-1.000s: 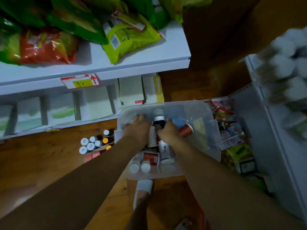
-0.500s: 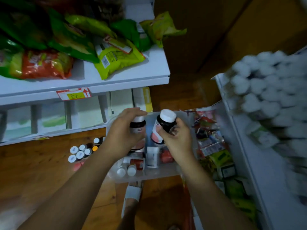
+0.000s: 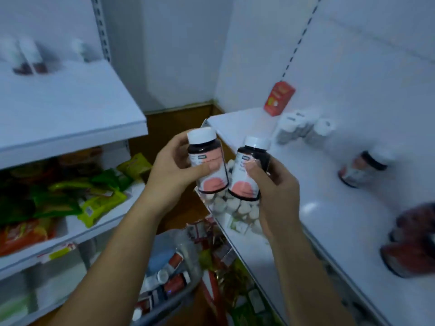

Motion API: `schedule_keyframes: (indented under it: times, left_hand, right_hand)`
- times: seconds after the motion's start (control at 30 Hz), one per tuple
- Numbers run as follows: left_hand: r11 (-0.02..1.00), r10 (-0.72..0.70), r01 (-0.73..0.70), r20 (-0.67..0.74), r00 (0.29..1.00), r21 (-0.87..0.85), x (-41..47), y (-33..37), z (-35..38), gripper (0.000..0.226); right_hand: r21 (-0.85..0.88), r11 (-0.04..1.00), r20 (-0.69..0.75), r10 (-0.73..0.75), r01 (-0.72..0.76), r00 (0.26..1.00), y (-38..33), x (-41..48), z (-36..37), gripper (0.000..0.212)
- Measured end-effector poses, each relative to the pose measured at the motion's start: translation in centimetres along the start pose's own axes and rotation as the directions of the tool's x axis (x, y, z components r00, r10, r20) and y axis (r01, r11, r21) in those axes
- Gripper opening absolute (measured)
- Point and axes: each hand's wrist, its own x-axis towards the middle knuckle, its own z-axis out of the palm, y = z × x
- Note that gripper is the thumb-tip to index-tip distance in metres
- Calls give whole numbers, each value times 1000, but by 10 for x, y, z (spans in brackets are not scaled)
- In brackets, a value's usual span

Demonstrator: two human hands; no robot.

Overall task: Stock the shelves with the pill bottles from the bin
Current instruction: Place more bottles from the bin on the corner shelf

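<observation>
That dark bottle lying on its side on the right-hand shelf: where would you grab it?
Around the labelled middle of the tipped bottle, coming down from above. It lies on its side on the right shelf with open space around it, so the round body is exposed; the white cap end is blurred and looks narrower.

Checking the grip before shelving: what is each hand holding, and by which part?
The left hand holds one pill bottle around its labelled body; the right hand holds a matching bottle likewise. Both white caps are free.

bottles (image 3: 208, 161): dark glossy plastic, smooth white caps | shelf (image 3: 329, 208): smooth white, slight sheen | bin (image 3: 188, 245): clear plastic
</observation>
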Motion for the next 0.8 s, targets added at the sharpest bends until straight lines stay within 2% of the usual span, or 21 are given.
schedule_keyframes:
  times: [0.07, 0.17, 0.43, 0.67, 0.8]
  left_hand:
    - [999, 12, -9, 48, 999, -53, -5, 26, 28, 64]
    - [997, 68, -64, 104, 992, -41, -17, 46, 67, 55]
    - [975, 88, -166, 427, 900, 148, -37, 28, 161, 67]
    - [955, 63, -197, 492, 868, 224, -28, -23, 225, 62]
    - [934, 87, -241, 489, 868, 262, -14, -45, 249, 65]
  right_hand:
    - [-1, 999, -32, -40, 40, 999, -28, -11, -23, 40]
    - [-4, 997, -86, -83, 82, 993, -53, -29, -57, 38]
    - [-158, 979, -269, -171, 132, 948, -48, -67, -145, 46]
    - [-186, 974, -466, -205, 131, 860, -7, -52, -174, 46]
    - [-186, 976, -528, -200, 117, 825, 9, -39, -177, 51]
